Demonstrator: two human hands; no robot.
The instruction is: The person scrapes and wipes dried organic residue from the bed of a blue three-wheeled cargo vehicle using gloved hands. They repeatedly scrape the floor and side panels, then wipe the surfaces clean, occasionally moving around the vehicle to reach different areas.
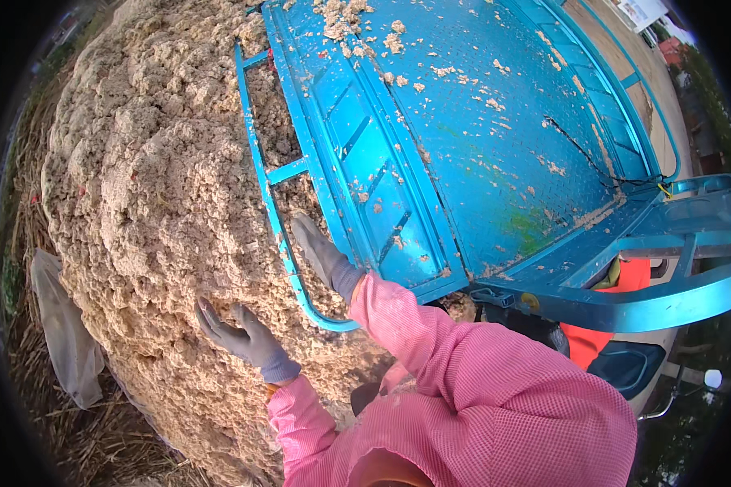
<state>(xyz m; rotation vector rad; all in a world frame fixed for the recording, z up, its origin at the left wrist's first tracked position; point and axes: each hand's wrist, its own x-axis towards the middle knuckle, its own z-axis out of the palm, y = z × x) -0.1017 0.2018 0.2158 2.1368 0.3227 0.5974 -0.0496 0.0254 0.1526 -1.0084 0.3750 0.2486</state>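
A large heap of crumbly beige material (162, 187) fills the left side. My left hand (244, 334), in a grey glove, is over its near slope with thumb and fingers apart and nothing in it. My right hand (323, 250), gloved too, reaches into the gap between the blue side panel (365, 162) and its tube rail (258, 174). Its fingers are stretched out toward the heap, and I see nothing held. The panel hangs folded outward from the blue cargo bed (495, 122), with the rail lying against the heap.
Loose crumbs dot the bed floor, and a dark cord (581, 150) lies there. A curved blue bar (658, 308) and a red-orange cloth (585, 341) are at the right. A translucent plastic sheet (65, 329) lies at the far left over dry stalks (97, 446).
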